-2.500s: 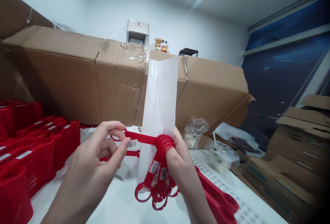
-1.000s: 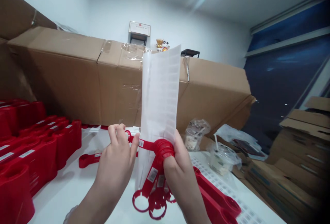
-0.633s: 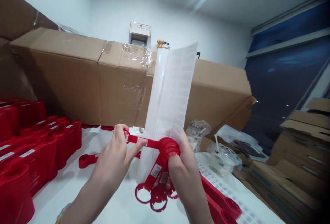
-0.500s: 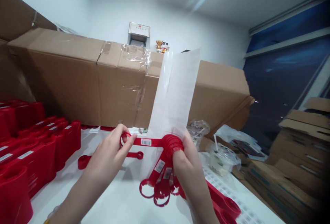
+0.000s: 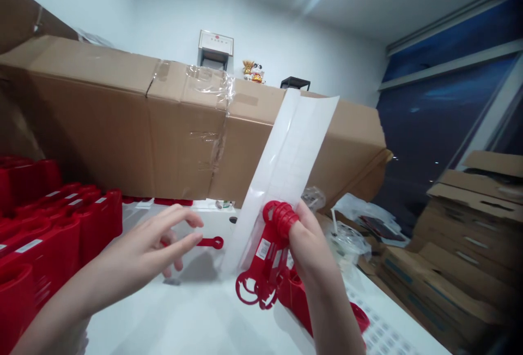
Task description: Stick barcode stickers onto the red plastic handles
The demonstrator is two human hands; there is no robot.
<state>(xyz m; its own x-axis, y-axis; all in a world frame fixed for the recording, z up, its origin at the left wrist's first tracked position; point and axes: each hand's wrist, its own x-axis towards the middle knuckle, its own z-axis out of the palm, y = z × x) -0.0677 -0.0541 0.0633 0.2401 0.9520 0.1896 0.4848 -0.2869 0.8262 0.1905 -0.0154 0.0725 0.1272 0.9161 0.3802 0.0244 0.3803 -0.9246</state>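
My right hand (image 5: 312, 238) is closed around a fanned bundle of red ring-ended plastic pieces (image 5: 267, 251). Their upper rings are stacked at the fingers, and the lower rings hang down. White barcode labels show on some of the flat stems. A tall white sheet (image 5: 292, 142) rises from the same hand, tilted right, behind the bundle. Left of it, my left hand (image 5: 153, 249) hovers with fingers apart, holding nothing. Another red ring-ended piece (image 5: 212, 242) lies on the table just beyond those fingertips, partly hidden by the hand.
Red bundles (image 5: 53, 243) with white labels stand in rows at the left of the white table (image 5: 171, 317). A large cardboard box (image 5: 183, 142) spans the back. On the right are a plastic-wrapped cup (image 5: 345, 240), a sheet of labels (image 5: 386, 328) and stacked cartons (image 5: 457, 257).
My left hand has let go of the labelled red piece it held out sideways and has moved left, opening. That piece no longer points left. The bundle and sheet have shifted right.
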